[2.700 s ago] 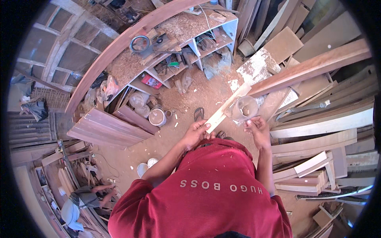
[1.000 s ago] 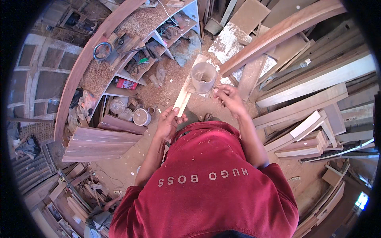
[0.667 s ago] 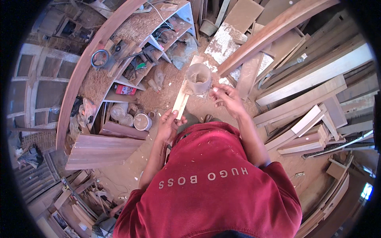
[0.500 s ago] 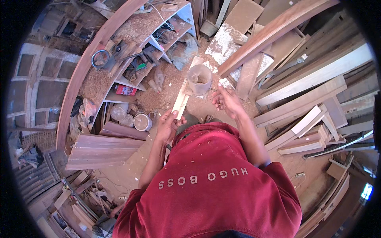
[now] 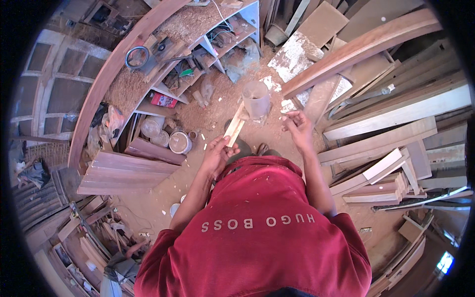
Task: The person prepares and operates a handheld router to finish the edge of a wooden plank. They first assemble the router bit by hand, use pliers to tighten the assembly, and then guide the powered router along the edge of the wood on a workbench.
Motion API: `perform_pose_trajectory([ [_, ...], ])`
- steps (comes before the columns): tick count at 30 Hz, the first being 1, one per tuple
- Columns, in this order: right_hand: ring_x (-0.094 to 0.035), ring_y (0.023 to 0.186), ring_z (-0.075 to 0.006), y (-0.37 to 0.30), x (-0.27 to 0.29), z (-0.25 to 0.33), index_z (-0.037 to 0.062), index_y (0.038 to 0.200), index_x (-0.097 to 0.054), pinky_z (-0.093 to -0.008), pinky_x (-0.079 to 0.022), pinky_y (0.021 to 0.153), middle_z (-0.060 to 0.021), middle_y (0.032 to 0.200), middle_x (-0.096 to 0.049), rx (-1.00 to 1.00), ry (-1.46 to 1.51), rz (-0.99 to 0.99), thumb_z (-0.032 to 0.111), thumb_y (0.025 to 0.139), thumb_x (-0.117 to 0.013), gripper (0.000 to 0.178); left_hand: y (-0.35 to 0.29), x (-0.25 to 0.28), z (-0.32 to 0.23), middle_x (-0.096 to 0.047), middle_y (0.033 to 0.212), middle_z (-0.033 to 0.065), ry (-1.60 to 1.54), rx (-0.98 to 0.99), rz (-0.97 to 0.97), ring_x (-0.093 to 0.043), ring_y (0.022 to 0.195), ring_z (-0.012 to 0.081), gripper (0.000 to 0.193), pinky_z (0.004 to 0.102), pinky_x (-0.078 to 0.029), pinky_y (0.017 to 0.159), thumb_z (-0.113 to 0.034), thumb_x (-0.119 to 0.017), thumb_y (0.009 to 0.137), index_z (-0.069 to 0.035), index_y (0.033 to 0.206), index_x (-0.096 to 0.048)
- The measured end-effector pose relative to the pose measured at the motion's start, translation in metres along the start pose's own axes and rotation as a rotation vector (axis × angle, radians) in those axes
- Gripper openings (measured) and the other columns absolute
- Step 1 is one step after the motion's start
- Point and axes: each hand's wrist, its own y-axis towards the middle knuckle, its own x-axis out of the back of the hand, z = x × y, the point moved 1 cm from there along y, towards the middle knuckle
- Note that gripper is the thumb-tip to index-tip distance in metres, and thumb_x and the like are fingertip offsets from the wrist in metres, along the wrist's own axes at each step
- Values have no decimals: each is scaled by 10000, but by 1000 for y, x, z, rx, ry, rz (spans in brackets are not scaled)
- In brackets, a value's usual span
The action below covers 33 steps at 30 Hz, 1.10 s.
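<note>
Wood dust and shavings cover the floor (image 5: 153, 198) of a crowded workshop, and more shavings lie on the bench (image 5: 170, 24) at upper left. Its open shelves keep small things off the floor. Beside them stand lidded tubs (image 5: 180, 142), and boards (image 5: 131, 171) lie side by side near the tubs, probably to save room. On the right, planks (image 5: 391, 116) are stacked lengthwise, as suits long stock, with a beam (image 5: 361, 54) slanting above them. At lower left, another person's arm (image 5: 137, 246) shows among timber.

Out in front of the red shirt (image 5: 257, 232), the left hand (image 5: 217, 152) is clamped on the near end of a pale strip (image 5: 236, 129), thumb on top and fingers beneath, a grip that seems meant to keep it level. The strip points away from the body, and at its far end is a clear cup (image 5: 256, 99), mouth upward, perhaps so that its contents stay in. Whether the cup rests on the strip or just beside it, I cannot tell. The right hand (image 5: 298, 128) hangs to the right of the cup, apart from it, fingers loosely curled; I cannot tell whether they pinch something small.
</note>
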Motion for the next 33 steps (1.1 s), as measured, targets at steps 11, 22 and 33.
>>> perform_pose_trajectory([
  [11, -660, 761, -175, -20, 58, -158, 34, 834, -576, -314, -555, 612, -95, 806, -666, -445, -191, -317, 128, 874, -659, 131, 147, 113, 63, -666, 879, 128, 32, 316, -483, -611, 669, 133, 113, 362, -603, 796, -73, -566, 917, 36, 929, -589],
  [22, -546, 551, -126, -82, 22, -306, 16, 903, -562, -277, -442, 467, -78, 704, -624, -1058, -385, -342, 159, 905, -650, 167, 482, 394, 92, -576, 690, 90, 258, 277, -777, -522, 491, 165, 307, 294, -430, 428, -292, -568, 970, -6, 857, -572],
  [33, -601, 665, -130, -30, -78, -417, -30, 937, -603, -287, -487, 606, -82, 730, -634, -1009, -485, -230, 136, 910, -638, 171, 670, 559, 0, -618, 1093, 200, 59, -227, -979, -671, 839, 296, 327, 388, -604, 738, -257, -357, 1017, -42, 1222, -495],
])
